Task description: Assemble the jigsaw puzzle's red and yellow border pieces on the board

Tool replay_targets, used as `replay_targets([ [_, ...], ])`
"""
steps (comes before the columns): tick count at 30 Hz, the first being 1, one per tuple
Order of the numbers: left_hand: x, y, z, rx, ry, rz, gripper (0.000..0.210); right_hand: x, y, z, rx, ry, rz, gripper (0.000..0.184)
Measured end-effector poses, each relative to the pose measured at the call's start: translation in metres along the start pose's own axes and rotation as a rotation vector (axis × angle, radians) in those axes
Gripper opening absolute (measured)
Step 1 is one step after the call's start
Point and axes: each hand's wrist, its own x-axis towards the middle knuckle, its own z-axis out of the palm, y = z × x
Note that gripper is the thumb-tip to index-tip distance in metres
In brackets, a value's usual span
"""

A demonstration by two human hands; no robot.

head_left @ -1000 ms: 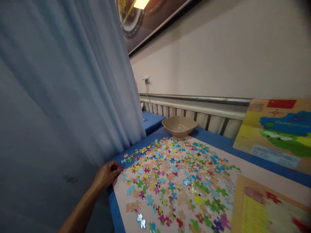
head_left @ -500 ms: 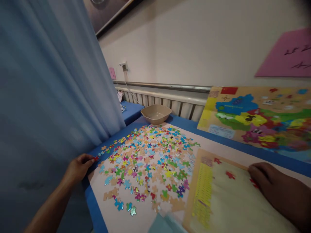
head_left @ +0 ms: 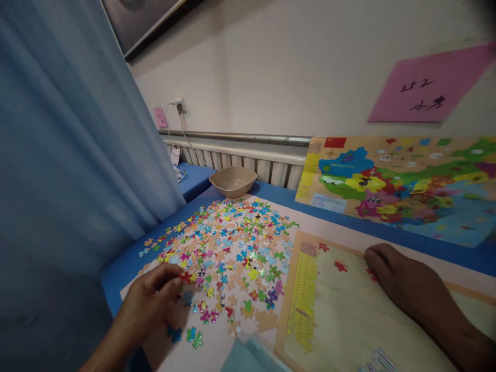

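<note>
A red puzzle piece (head_left: 186, 277) is pinched between the thumb and fingers of my left hand (head_left: 153, 297), just over the left part of a wide spread of loose puzzle pieces (head_left: 232, 243). My right hand (head_left: 406, 289) bends over the upper part of the puzzle frame board (head_left: 289, 305), fingers together. Another red puzzle piece (head_left: 372, 275) shows partly from beneath its fingertips. Two more red pieces, one at the frame's top-left corner (head_left: 323, 247) and one a little inside (head_left: 341, 266), lie on the board. The right fingertips are partly hidden.
A beige bowl (head_left: 232, 182) stands at the back of the blue table (head_left: 116, 279). The finished map picture (head_left: 387, 186) leans against the wall rail. A blue curtain (head_left: 77, 129) hangs at left. Light-blue sheets (head_left: 251, 356) lie at the front beside the frame.
My left hand has brought the red piece from the table's left edge rightward, over the spread of pieces. The view has turned right. My right hand stays on the board.
</note>
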Motion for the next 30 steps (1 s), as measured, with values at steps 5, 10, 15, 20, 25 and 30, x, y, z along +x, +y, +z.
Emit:
replay_targets([
  [5,-0.032,0.031,0.054,-0.073,-0.464,0.016,0.017,-0.005,-0.004,-0.002,0.005,0.084,-0.054,0.02],
  [10,-0.044,0.068,0.109,0.053,-0.651,0.213,0.015,-0.012,-0.006,-0.003,-0.018,0.123,-0.08,0.021],
  [15,-0.048,0.092,0.165,0.19,-0.841,0.287,0.018,-0.014,-0.003,0.0,-0.019,0.143,-0.077,0.025],
  [20,-0.058,0.1,0.202,0.433,-0.909,0.45,0.021,-0.016,-0.002,-0.002,0.012,0.164,-0.092,0.024],
  [25,-0.059,0.103,0.215,0.671,-0.891,0.599,0.02,-0.015,-0.001,-0.001,0.042,0.181,-0.087,0.024],
  [30,-0.057,0.104,0.221,0.812,-0.907,0.692,0.018,-0.014,0.0,-0.001,0.053,0.175,-0.075,0.022],
])
